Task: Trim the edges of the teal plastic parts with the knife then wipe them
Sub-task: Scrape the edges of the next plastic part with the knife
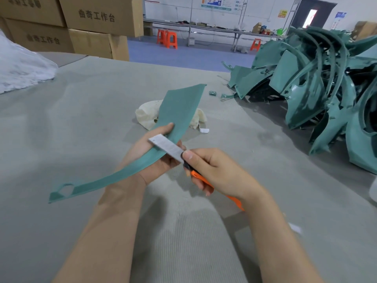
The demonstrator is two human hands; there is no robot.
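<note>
Teal part [179, 108] is being gripped by the left hand [140, 149], edge exposed for trimming. Knife [169, 148] is being clasped by the right hand [218, 170], blade across it (cloth [145, 116] behind, for wiping).

Well beyond your left hand [139, 147], you have stacked cardboard boxes [91, 19] and a white plastic bag [20, 66]; orange stools [167, 38] stand far ahead of your right hand [216, 170].

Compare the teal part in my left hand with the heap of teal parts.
The held part is one long curved strip; the heap is many tangled pieces. The held part is up off the table in the left hand, knife at its edge; the heap lies on the table untouched. Both are teal plastic.
</note>
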